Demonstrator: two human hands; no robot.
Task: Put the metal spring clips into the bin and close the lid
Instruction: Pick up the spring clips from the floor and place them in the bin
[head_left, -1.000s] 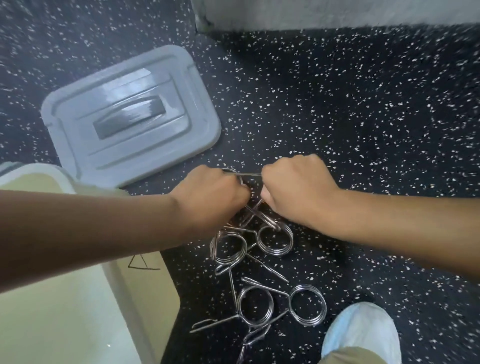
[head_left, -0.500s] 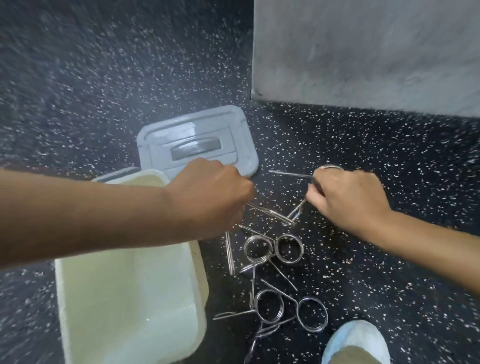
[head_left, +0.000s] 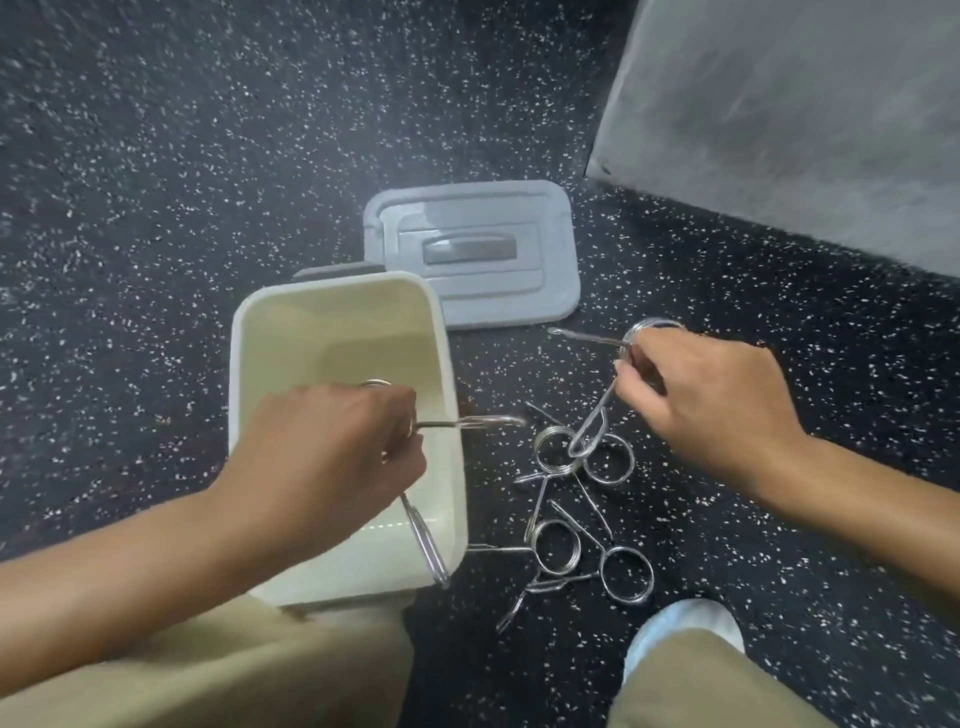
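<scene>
Spring clips: two in hand, the rest loose on the floor. My left hand (head_left: 332, 457) sits over the open cream bin (head_left: 260, 332) at centre-left of the frame, its fingers (head_left: 400, 415) curled closed round one left-hand clip (head_left: 467, 422). That clip's straight leg pokes out rightward past the bin's right wall, and its looped leg hangs down over the lower right corner of the rim. My right hand (head_left: 711, 410), at centre-right and well clear of the bin, has its fingers (head_left: 641, 364) pinched shut on the coil of a right-hand clip (head_left: 597, 431). One leg of that clip points left. The other dangles so that its loop overlaps the coils of the floor clips (head_left: 558, 545); whether it touches or is hooked on them I cannot tell.

The floor clips lie tangled on the speckled floor (head_left: 156, 156) just right of the bin, in the lower centre of the frame. I make out about four coils there, though the overlap makes the count uncertain.

What shows of the bin's inside looks empty; my own hand hides part of the bottom.

The grey lid (head_left: 556, 280) lies flat on the floor just beyond the bin's upper right corner, handle up, not on the bin.

Assessment: the task is at an early stage. No clip is confirmed deposited. Outstanding: release both held clips into the bin, gather the floor clips, then fit the lid.
</scene>
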